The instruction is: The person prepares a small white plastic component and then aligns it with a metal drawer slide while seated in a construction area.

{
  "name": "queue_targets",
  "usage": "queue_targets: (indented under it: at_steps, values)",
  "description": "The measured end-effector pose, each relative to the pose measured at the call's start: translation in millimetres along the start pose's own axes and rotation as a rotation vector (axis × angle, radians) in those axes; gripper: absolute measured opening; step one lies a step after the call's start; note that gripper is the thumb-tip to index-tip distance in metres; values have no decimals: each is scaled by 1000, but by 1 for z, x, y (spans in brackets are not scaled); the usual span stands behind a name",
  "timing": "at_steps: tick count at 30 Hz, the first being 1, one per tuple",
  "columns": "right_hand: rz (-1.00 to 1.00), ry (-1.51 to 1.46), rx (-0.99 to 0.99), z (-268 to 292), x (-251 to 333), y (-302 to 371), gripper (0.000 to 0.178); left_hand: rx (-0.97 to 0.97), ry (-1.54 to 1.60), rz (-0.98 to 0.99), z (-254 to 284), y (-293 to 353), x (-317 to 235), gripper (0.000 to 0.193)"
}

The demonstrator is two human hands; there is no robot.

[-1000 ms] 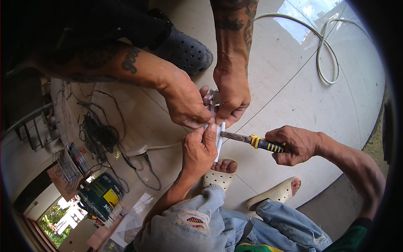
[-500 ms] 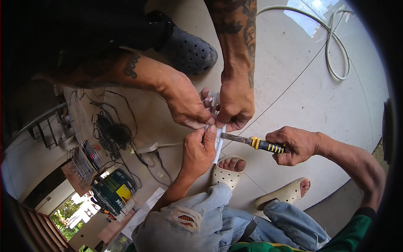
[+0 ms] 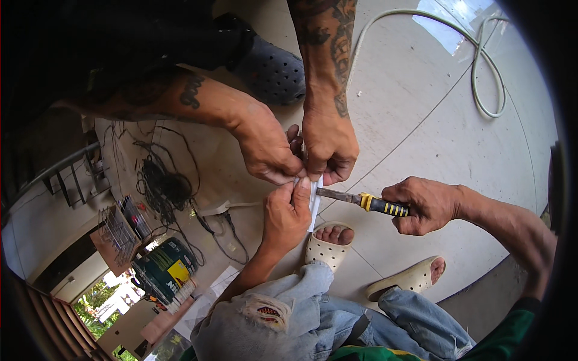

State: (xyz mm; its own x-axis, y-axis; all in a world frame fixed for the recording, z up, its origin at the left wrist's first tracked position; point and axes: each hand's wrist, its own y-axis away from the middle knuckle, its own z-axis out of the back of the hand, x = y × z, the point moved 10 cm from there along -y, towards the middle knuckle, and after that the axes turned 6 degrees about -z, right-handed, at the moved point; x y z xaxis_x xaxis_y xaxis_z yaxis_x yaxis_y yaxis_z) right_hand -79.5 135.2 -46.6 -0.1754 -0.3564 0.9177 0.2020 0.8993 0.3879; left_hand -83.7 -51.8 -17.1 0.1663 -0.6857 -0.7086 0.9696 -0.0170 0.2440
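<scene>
L hand point(image 3: 285, 212), nearer, pinches white strip point(image 3: 313, 213) lying fore-aft; R hand point(image 3: 416, 206) fisted round pliers point(image 3: 363, 202), tip @ strip's R edge.

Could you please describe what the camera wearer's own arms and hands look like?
The left hand and right hand wear no gloves, and no wristwatch shows. The right forearm is bare up to a green sleeve with a dark cuff. The left forearm is bare too, without visible markings.
</scene>
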Motion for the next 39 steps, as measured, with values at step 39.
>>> queue_targets:
  at_steps: [39]
  values:
    - [-315, 208, -152, -6, 11, 46, 29, -94, 308, 21, -5, 2, 10, 39]
